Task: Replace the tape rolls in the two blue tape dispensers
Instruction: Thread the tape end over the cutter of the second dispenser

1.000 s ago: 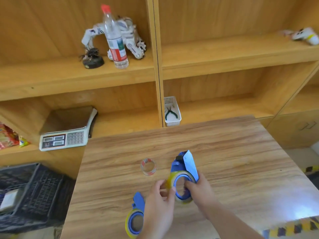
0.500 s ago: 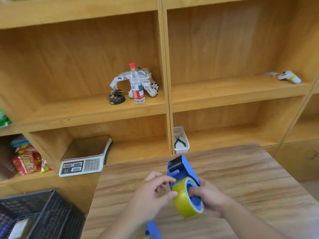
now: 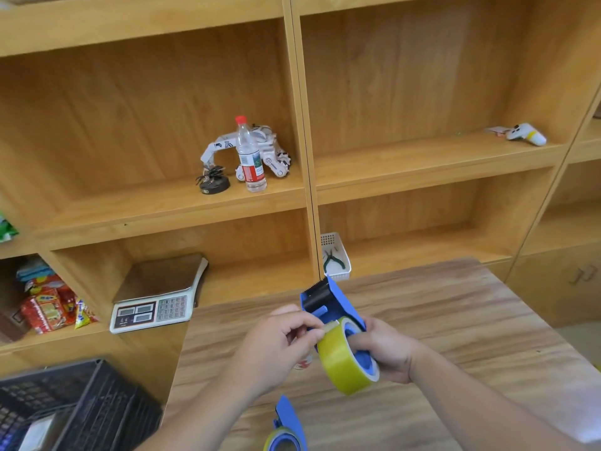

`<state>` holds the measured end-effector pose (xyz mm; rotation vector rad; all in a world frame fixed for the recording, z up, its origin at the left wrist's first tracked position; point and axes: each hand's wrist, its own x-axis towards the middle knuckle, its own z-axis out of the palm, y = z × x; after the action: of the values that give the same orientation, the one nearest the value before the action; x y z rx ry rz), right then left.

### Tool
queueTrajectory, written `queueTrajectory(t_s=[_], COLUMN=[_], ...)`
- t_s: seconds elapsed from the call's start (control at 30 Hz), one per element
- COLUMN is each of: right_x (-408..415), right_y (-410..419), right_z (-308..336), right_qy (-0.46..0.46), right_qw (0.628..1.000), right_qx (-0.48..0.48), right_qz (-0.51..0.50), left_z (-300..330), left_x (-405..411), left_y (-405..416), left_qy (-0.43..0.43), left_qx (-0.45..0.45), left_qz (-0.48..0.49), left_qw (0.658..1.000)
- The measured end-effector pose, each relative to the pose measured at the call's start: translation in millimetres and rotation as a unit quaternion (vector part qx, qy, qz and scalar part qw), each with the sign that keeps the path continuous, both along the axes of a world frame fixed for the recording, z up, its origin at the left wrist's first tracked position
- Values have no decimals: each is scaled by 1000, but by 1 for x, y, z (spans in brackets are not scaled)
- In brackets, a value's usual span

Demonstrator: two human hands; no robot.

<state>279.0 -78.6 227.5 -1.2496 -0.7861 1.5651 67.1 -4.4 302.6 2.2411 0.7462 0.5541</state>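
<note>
1. Your left hand has its fingers pinched shut on the loose tape end at the top of the yellow tape roll.
2. Your right hand is closed around the blue hub side of the dispenser, holding it clear above the bench.
3. The roll is seated on the dispenser's wheel, just right of your left fingers and touching them at the tape end.
4. The relation that governs: the black roller and toothed blade lie up and away from your pinch, along the dispenser's long axis, which runs from the roll near you to the blade at the far end. In my judgement the tape end must be drawn that way, and the left hand is the nearer one.
5. The second dispenser lies on the bench at the near edge, already carrying a roll.
6. Against half a second earlier: the left fingers were spread over the roll; they are now closed on the tape end. The dispenser's pose is little changed.
</note>
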Motion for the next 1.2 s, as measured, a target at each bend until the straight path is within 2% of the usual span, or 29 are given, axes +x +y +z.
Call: queueTrajectory(t_s=[0.13,0.27,0.4,0.53,0.6,0.83,1.2], right_x=[-3,-5,-9,-15,-15,-12,-8], right_y=[-2,-5,-8,-14,-18,-16,-12], right_z=[-6,-10,-12,-8,-3,-8,-3], right_qy=[-22,-41,-26,3,18,7,19], right_qw=[1000,999,997,997,997,995,999], right_qx=[-16,-25,-28,-35,-42,-44,-12], right_qz=[8,17,60,74,64,88,49], left_z=[7,19,30,45,51,69,73], left_x=[1,4,9,19,24,47,47], left_y=[-4,-1,8,16,20,31,35], left_qy=[45,122,179,235,246,255,151], left_qx=[103,152,256,307,310,272,238], left_qz=[-20,-63,-163,-225,-242,-255,-222], left_qw=[993,979,936,894,886,892,934])
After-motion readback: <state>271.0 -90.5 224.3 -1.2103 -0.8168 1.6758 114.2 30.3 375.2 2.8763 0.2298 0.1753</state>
